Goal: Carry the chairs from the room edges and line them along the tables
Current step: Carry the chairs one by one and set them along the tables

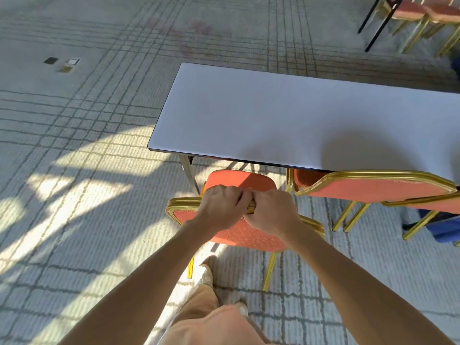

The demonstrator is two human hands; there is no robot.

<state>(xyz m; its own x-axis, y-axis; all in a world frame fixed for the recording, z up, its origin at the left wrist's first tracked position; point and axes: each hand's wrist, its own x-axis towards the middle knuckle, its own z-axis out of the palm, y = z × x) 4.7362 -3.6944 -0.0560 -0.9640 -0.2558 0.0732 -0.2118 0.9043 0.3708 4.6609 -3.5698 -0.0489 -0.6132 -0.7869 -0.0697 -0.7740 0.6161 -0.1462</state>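
Chair (pixel 240 236), one, under left hand (pixel 221 207), right hand (pixel 271 210) (one table (pixel 273 115))

This looks like a big meeting hall or party hall. The floor is one wide grey carpet (pixel 74 115) with dark lines crossing like a grid. A long, thin bench (pixel 286 115) with a plain white top and a thin metal leg (pixel 190 175) stands in the middle. At 6 o'clock a red padded chair (pixel 251 236) with a shiny gold frame sits at the bench's edge. A second chair (pixel 373 188) just like it is tucked in at 4 o'clock. More chairs (pixel 413 11) of the same kind stand by black bench legs (pixel 381 28) at 1 o'clock. Small floor boxes (pixel 72 62) sit in the carpet at 10 o'clock. Sun falls in bright patches (pixel 82 192) at 8 o'clock.
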